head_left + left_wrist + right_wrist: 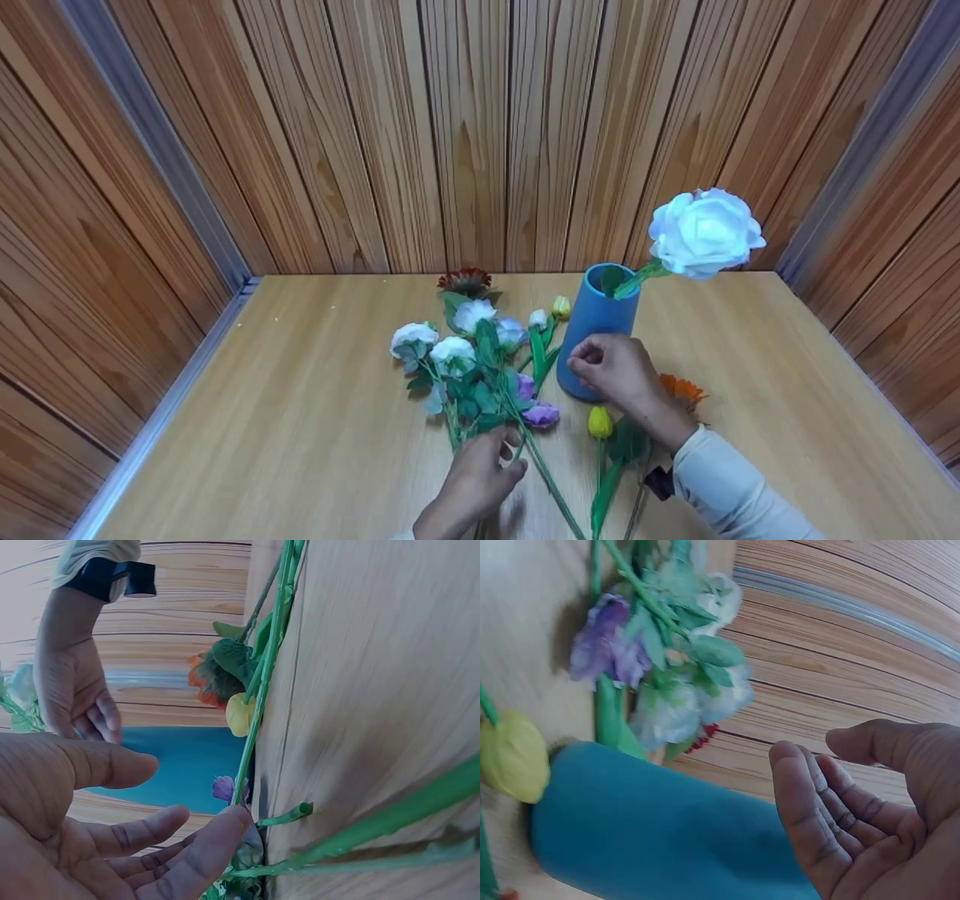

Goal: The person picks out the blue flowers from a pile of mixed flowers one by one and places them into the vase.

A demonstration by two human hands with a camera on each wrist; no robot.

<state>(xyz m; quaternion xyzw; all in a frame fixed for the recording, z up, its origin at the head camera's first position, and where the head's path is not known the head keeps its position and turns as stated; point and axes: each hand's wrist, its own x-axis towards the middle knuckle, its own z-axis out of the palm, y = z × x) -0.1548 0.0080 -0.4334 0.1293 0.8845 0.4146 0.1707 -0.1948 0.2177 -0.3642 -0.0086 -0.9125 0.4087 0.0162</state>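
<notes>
At lower right, right wrist view shows a narrow gap in my right grip [885, 836], unlike head view; my left grip [476, 474] is wide.

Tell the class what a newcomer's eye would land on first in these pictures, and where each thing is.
First, the big white flower, leaning out to the right from the blue vase in the head view. Next, the heap of flowers left of the vase, with the left hand at its stems. Then the right hand, in front of the vase.
</notes>
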